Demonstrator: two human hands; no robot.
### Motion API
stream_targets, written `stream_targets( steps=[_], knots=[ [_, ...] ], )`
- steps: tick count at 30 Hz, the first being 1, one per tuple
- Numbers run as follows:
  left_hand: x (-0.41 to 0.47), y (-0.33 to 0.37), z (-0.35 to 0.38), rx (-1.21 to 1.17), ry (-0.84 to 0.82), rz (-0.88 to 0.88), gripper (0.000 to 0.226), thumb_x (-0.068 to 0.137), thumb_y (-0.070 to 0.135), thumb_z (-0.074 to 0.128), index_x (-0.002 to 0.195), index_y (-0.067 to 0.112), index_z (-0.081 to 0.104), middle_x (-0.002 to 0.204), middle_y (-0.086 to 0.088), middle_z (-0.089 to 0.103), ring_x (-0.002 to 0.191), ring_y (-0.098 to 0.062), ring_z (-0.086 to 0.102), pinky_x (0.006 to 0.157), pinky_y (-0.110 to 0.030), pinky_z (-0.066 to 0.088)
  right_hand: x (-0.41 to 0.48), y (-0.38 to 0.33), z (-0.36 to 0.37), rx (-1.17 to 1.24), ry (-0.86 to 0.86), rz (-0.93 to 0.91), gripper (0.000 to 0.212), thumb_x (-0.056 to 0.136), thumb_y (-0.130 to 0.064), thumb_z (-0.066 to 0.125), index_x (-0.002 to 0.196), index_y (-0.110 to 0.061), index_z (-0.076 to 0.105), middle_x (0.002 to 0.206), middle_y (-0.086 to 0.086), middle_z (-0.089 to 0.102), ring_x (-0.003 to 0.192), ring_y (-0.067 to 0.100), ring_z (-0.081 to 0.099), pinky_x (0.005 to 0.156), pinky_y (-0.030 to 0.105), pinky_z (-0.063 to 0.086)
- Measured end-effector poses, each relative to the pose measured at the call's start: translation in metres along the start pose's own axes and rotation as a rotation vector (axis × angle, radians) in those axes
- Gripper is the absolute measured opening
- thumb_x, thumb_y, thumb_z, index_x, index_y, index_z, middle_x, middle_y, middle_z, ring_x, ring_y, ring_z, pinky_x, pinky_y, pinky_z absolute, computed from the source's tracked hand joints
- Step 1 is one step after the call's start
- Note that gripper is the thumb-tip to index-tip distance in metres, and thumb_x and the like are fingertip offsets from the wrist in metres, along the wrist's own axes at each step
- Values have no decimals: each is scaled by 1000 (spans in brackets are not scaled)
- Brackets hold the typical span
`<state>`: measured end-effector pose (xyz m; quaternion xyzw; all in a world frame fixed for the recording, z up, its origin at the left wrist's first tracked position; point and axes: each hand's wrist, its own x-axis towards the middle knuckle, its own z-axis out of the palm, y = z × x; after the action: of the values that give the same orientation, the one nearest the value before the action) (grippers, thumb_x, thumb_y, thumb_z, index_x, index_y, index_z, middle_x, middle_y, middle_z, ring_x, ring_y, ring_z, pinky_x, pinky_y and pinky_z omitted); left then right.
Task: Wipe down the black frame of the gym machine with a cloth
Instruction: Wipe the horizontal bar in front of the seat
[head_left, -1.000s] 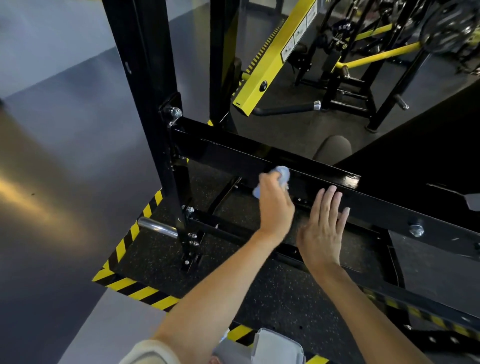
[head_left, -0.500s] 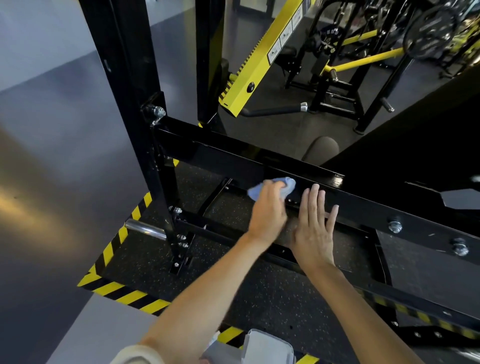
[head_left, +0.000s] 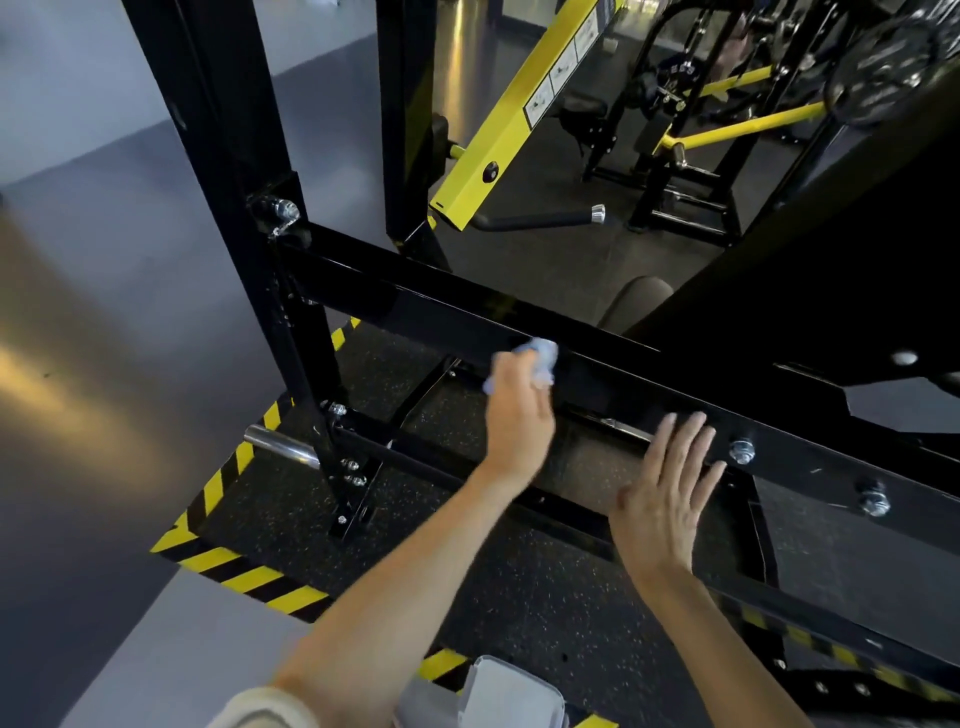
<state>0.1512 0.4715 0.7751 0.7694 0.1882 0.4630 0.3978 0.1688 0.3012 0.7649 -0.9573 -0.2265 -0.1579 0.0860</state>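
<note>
the black frame (head_left: 415, 299) crossbar runs far left to near right, open floor (head_left: 519, 597) beneath; left hand (head_left: 519, 415) grips the blue cloth (head_left: 544, 358) against its near face, right hand (head_left: 665, 499) flat, fingers spread, just beside a bolt (head_left: 742, 451)

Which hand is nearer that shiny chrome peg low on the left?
Left. The left hand, gripping the cloth on the crossbar, is up and right of the chrome peg; the right hand is farther right.

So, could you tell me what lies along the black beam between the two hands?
Nothing: in the head view the beam is bare between the left hand gripping the cloth and the right hand.
</note>
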Motion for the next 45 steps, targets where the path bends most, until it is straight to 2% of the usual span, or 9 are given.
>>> stream_targets(
  steps=[5,11,17,21,25,31,38,43,45],
  knots=[
    [22,17,14,-72,465,-372,16,99,7,38,113,1,45,105,-2,40,80,-11,49,67,-11,43,0,9,-1,-17,-19,-48,103,73,0,61,152,-3,-6,160,16,-13,147,31,-12,117,54,-4],
    [-46,60,55,82,-223,138,23,90,19,38,110,12,48,101,-13,52,75,-21,57,60,-25,48,2,26,3,-92,4,-136,86,86,-12,56,152,0,3,160,18,-9,148,35,-2,116,56,-3],
    [7,18,24,-56,467,-284,16,98,2,39,110,-9,43,102,-10,37,85,8,44,74,-6,40,-2,30,2,-72,17,-111,100,74,-4,63,152,-1,0,158,15,-21,147,30,-14,118,53,-3],
    [-42,65,73,-81,138,-192,21,94,-5,42,114,-1,44,104,2,38,87,6,48,72,-23,49,-7,50,1,-98,24,-46,106,74,-9,70,151,1,-1,156,19,-23,146,32,-18,119,48,-10],
    [-66,72,80,-38,-210,151,30,90,8,41,117,18,37,110,-19,49,86,-26,59,66,-28,52,-10,71,-1,-90,77,-29,92,83,-5,55,151,-1,-6,156,18,-24,146,33,-16,118,52,-3],
    [-20,52,58,-133,468,-322,26,95,1,41,121,-2,43,106,-9,37,89,6,43,76,-7,41,-14,75,-5,27,51,-55,100,76,1,58,152,-2,-8,159,17,-14,148,35,-6,119,54,6],
    [-75,98,97,-55,-293,133,28,95,13,43,122,9,48,111,-17,50,97,-21,54,78,-36,54,-13,89,-10,-19,6,-133,96,82,-8,62,153,-3,-3,160,17,-6,148,35,-2,119,54,2],
    [-50,70,78,-69,264,-187,29,94,-2,41,122,2,43,109,-17,39,92,5,39,81,-4,38,-14,86,-17,26,1,-110,103,72,5,56,153,-6,-6,161,12,-7,148,33,-7,119,51,-6],
    [-57,82,93,-40,214,-186,35,90,-9,44,123,3,43,111,-19,41,92,-1,42,81,-8,40,-14,89,-19,14,-11,-127,103,72,4,58,153,-6,-4,161,12,-7,148,33,-8,119,50,-8]
  ],
)
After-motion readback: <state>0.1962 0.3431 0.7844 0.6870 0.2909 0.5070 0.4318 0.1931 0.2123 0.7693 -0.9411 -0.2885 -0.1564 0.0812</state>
